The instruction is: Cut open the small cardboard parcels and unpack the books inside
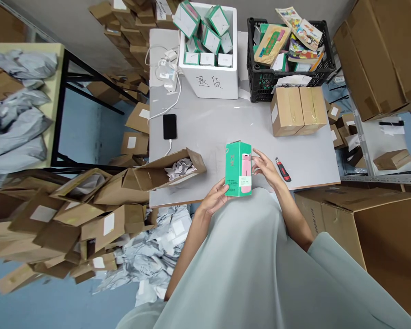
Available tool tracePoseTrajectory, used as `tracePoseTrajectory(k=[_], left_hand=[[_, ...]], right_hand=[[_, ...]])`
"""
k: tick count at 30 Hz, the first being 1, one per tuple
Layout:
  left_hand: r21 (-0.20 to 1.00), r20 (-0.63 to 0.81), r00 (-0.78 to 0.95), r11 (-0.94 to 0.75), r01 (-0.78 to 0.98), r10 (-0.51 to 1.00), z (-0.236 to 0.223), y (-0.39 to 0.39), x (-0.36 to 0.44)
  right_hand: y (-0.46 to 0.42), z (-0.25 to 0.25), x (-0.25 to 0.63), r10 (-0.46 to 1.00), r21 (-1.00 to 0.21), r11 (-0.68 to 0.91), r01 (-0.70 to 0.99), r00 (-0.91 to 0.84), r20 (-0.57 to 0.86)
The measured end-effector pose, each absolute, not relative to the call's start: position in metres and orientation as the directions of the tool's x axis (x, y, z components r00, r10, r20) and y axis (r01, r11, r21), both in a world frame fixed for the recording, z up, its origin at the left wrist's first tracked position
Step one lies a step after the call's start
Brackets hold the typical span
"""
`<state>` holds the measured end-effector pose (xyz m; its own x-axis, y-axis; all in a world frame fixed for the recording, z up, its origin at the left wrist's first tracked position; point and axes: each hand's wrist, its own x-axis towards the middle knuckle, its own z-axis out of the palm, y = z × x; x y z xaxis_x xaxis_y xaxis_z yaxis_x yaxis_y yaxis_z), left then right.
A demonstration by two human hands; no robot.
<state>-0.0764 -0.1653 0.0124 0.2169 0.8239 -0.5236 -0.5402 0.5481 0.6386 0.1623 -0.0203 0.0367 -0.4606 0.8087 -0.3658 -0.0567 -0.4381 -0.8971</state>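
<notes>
A green product box (233, 168) with a pink item pictured on its side is held upright at the table's front edge. My left hand (216, 197) grips its lower left corner, thumb on the front face. Beside the right face is my right hand (265, 169), fingers apart; whether the fingertips touch the box I cannot tell. A red and black utility knife (283, 170) lies to the right of that hand. On the left, an opened cardboard box (171, 169) with crumpled grey plastic inside sits on the table (205, 123).
At the back stand a white foam bin (210, 84) of green boxes and a black crate (260, 87) with booklets. Two brown cartons (297, 112) sit at right. A phone (170, 126) is plugged into a cable. Opened cartons (113, 224) and grey plastic bags (150, 256) cover the left floor.
</notes>
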Motion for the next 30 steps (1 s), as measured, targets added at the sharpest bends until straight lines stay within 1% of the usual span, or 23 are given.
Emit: tracePoseTrajectory(k=[3, 5, 7, 10, 12, 14, 17, 20, 23, 25, 27, 30], left_hand=[[0.536, -0.506, 0.337, 0.596, -0.598, 0.794, 0.01, -0.171, -0.082], [0.505, -0.506, 0.37, 0.616, -0.605, 0.779, 0.01, -0.171, -0.081], [0.537, -0.527, 0.325, 0.604, -0.589, 0.785, 0.013, -0.169, -0.077], [0.655, -0.55, 0.187, 0.559, -0.508, 0.814, 0.021, -0.163, -0.069], [0.714, -0.546, 0.145, 0.549, -0.435, 0.825, 0.026, -0.16, -0.065], [0.741, -0.539, 0.144, 0.548, -0.389, 0.83, 0.029, -0.158, -0.062], [0.743, -0.535, 0.135, 0.54, -0.395, 0.834, 0.029, -0.159, -0.063], [0.69, -0.537, 0.16, 0.54, -0.482, 0.828, 0.024, -0.163, -0.067], [0.572, -0.531, 0.269, 0.574, -0.586, 0.804, 0.02, -0.166, -0.072], [0.515, -0.533, 0.324, 0.604, -0.608, 0.782, 0.019, -0.166, -0.074], [0.542, -0.551, 0.301, 0.608, -0.581, 0.778, 0.02, -0.164, -0.073], [0.676, -0.556, 0.192, 0.574, -0.462, 0.809, 0.021, -0.159, -0.07]], right_hand=[[-0.019, 0.037, 0.162, 0.713, -0.848, -0.525, -0.069, -0.58, -0.394], [-0.02, 0.036, 0.158, 0.685, -0.832, -0.551, -0.071, -0.607, -0.402], [-0.021, 0.035, 0.154, 0.724, -0.838, -0.542, -0.068, -0.545, -0.423], [-0.023, 0.034, 0.149, 0.779, -0.852, -0.524, 0.0, -0.404, -0.479], [-0.023, 0.034, 0.148, 0.79, -0.849, -0.527, 0.034, -0.35, -0.504], [-0.024, 0.035, 0.149, 0.79, -0.847, -0.531, 0.035, -0.341, -0.509], [-0.025, 0.037, 0.152, 0.793, -0.853, -0.523, 0.009, -0.361, -0.49], [-0.025, 0.04, 0.157, 0.777, -0.848, -0.529, -0.041, -0.425, -0.464], [-0.024, 0.044, 0.16, 0.729, -0.839, -0.541, -0.064, -0.534, -0.429], [-0.023, 0.045, 0.159, 0.725, -0.847, -0.526, -0.074, -0.56, -0.401], [-0.023, 0.046, 0.156, 0.756, -0.863, -0.502, -0.062, -0.516, -0.402], [-0.023, 0.045, 0.151, 0.801, -0.88, -0.474, 0.021, -0.405, -0.441]])
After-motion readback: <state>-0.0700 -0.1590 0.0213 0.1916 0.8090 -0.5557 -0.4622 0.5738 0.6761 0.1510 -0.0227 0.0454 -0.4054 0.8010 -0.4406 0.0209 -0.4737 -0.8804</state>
